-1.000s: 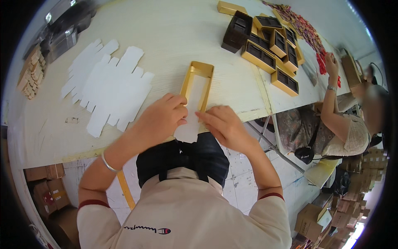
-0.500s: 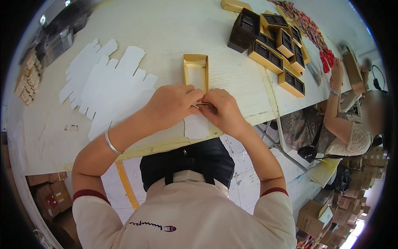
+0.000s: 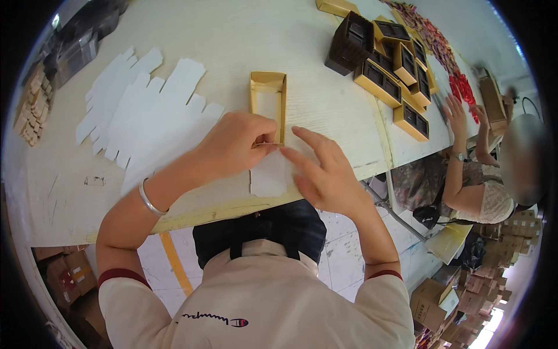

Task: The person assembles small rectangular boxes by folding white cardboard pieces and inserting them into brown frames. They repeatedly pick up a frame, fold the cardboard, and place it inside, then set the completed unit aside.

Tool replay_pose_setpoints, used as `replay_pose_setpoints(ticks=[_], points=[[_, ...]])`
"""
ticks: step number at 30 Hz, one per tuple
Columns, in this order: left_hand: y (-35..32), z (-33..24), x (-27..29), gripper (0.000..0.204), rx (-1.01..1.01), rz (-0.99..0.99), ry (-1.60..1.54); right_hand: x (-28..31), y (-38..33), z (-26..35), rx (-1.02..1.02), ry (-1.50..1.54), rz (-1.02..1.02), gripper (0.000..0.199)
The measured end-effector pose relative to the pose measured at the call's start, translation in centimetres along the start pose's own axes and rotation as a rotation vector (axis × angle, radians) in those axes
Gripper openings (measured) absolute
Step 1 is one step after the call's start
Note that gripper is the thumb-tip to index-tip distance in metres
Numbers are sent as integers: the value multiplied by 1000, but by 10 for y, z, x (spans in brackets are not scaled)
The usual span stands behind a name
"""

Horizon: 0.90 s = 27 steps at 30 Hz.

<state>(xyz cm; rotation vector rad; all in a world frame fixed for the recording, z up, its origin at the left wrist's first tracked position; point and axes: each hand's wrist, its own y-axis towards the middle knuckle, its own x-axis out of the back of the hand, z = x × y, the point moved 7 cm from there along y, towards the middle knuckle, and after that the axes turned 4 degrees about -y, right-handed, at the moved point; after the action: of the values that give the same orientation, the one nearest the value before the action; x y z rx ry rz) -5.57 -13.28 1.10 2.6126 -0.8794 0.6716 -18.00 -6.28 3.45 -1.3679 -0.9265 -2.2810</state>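
Observation:
A narrow gold cardboard box (image 3: 282,104) lies open side up on the table in front of me, its inside pale. From its near end a white flap (image 3: 268,179) stretches flat toward the table's front edge. My left hand (image 3: 238,142) is closed on the box's near end, with the fingertips curled over the wall there and partly hidden. My right hand (image 3: 330,174) is open beside that near end, fingers spread, the index fingertip at or close to the box's near right corner.
Flat white box blanks (image 3: 163,116) are piled at the left. Several gold boxes with dark inserts (image 3: 378,81) and a stack of dark plastic trays (image 3: 350,43) stand at the back right. Another person's hand (image 3: 456,113) is near red pieces (image 3: 462,88) at the far right.
My right hand has let go of the box's near end and spread its fingers, moving right and nearer. The left hand stays at the box. The other person's arms have shifted.

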Motion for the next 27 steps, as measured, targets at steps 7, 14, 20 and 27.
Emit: replay_pose_setpoints(ticks=[7,14,20,27], points=[[-5,6,-3,9,95,11,-112,-15,1,2,127,17,123,49],[-4,7,5,18,162,44,-242,-6,10,7,229,-95,-20,44],[-8,14,-8,15,181,120,-410,-19,2,-33,-94,394,-133,27],[-9,15,-10,31,113,88,-398,-31,3,-48,-362,828,-296,30]])
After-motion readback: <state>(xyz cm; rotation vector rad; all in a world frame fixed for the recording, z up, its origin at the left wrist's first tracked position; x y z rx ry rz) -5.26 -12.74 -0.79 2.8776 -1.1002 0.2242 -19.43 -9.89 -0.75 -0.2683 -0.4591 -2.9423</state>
